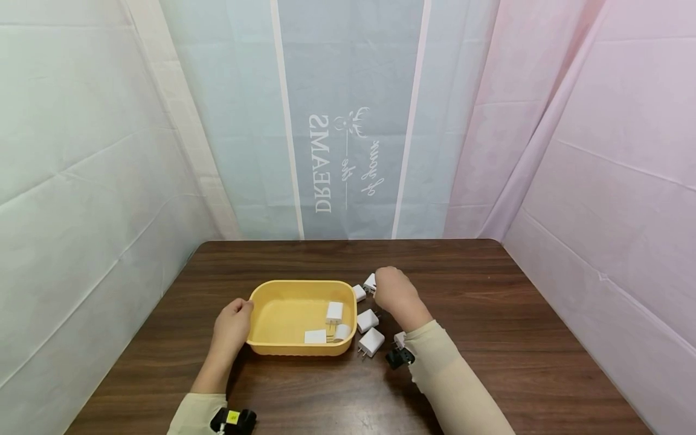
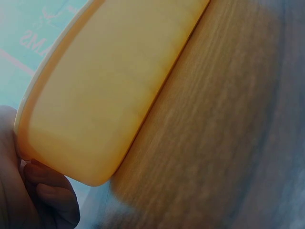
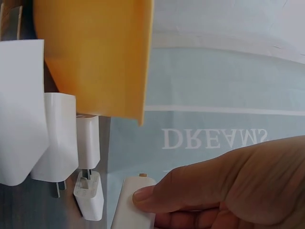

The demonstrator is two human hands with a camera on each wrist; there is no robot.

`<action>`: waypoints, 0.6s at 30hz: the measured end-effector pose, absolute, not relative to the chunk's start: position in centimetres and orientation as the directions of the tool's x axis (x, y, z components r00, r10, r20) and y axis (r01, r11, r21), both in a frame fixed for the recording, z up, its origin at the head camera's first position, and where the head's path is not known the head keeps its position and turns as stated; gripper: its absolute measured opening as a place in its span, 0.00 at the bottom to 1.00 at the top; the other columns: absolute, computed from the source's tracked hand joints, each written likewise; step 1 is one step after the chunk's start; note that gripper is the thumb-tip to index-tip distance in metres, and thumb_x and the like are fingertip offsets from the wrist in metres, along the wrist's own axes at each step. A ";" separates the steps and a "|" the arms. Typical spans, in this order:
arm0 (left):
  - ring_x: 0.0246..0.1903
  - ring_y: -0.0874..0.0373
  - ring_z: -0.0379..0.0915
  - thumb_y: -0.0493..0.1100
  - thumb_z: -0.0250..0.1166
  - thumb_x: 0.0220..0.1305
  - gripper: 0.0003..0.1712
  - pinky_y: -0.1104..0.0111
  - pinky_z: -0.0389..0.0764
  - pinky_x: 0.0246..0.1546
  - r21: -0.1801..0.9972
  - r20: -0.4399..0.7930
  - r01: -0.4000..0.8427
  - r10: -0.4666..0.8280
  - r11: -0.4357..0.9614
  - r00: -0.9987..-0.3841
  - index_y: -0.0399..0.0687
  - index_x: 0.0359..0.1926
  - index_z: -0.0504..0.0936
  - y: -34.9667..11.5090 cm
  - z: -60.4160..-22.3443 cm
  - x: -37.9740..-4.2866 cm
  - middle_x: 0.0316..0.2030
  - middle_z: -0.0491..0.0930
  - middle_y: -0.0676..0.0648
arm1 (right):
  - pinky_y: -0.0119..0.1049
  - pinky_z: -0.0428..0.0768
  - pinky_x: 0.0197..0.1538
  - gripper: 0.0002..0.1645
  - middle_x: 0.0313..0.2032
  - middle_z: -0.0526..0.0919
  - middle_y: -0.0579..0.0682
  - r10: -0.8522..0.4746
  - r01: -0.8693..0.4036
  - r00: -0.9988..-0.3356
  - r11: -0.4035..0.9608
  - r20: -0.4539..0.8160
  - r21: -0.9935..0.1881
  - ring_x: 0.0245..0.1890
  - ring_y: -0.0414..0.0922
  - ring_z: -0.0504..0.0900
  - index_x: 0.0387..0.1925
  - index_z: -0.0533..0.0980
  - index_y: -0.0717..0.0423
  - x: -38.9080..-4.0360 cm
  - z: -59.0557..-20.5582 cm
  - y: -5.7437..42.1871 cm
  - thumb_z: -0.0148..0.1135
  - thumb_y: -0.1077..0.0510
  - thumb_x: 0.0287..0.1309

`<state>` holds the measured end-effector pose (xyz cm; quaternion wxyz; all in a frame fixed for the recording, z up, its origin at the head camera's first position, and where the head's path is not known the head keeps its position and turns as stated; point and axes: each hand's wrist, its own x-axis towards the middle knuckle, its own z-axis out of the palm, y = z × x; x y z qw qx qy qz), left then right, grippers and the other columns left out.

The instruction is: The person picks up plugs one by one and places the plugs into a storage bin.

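Observation:
My left hand [image 1: 231, 326] grips the left rim of a yellow plastic tub [image 1: 299, 350], thumb and fingers curled over its edge. Between the thumb and fingers of my right hand [image 3: 209, 186] is a white charger plug [image 3: 129, 205], pinched just beyond the tub's right side; in the head view the hand hides it. Inside the tub, three white chargers lie toward the right: one charger [image 1: 334, 311] farther back, another charger [image 1: 315, 336] near the front wall, and a rounded charger [image 1: 342, 332] in the corner.
Several more white chargers lie on the dark wooden table [image 1: 304, 393] right of the tub, among them a charger [image 1: 372, 342] at the front and a charger [image 1: 367, 321] behind it. Another charger [image 1: 399, 339] sits under the right wrist. Printed curtains [image 1: 348, 72] stand behind the table.

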<state>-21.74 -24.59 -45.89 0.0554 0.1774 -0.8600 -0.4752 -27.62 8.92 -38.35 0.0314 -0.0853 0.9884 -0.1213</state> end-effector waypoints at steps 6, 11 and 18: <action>0.24 0.54 0.69 0.57 0.45 0.73 0.25 0.65 0.71 0.25 0.841 -0.071 -0.246 -0.352 0.482 -0.933 0.41 0.38 0.77 -24.6 -46.1 -21.7 0.25 0.71 0.45 | 0.39 0.74 0.27 0.05 0.31 0.78 0.54 -0.207 -0.206 -0.978 0.954 0.015 -0.218 0.27 0.46 0.74 0.34 0.80 0.60 -27.4 -37.9 8.9 0.61 0.67 0.55; 0.24 0.54 0.69 0.57 0.45 0.73 0.25 0.65 0.71 0.24 0.840 -0.068 -0.241 -0.348 0.486 -0.935 0.42 0.38 0.77 -24.6 -46.2 -21.7 0.25 0.72 0.45 | 0.40 0.77 0.31 0.07 0.33 0.78 0.54 -0.233 -0.239 -0.971 0.951 0.053 -0.195 0.29 0.45 0.74 0.36 0.80 0.60 -27.3 -37.7 8.9 0.64 0.65 0.52; 0.24 0.53 0.70 0.57 0.44 0.73 0.25 0.65 0.72 0.24 0.842 -0.067 -0.239 -0.346 0.484 -0.936 0.42 0.38 0.77 -24.6 -46.1 -21.7 0.25 0.72 0.44 | 0.39 0.78 0.33 0.08 0.34 0.78 0.52 -0.260 -0.266 -0.964 0.947 0.055 -0.181 0.31 0.45 0.76 0.36 0.82 0.57 -26.9 -37.2 8.6 0.67 0.64 0.51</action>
